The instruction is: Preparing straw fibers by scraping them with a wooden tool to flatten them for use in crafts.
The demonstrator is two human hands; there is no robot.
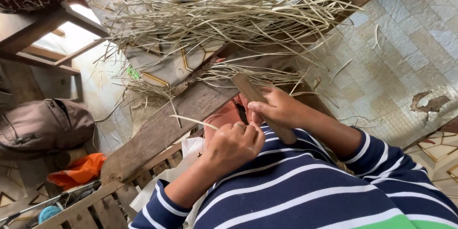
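Tiled floor, plank (162, 124) littered with dry strips (224, 17). Left hand (234, 145) fisted, pinching one pale strip (193, 122). Right hand (279, 107) closed around wooden stick (265, 110), over lap.

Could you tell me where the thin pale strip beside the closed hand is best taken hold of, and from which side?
Probably at its free end. The pale strip runs from the left hand, which is shut on its near end, out over the wooden plank. Coming from above, pinch its flat faces; it looks thin and bendy, so a grip near the hand should steady it better.
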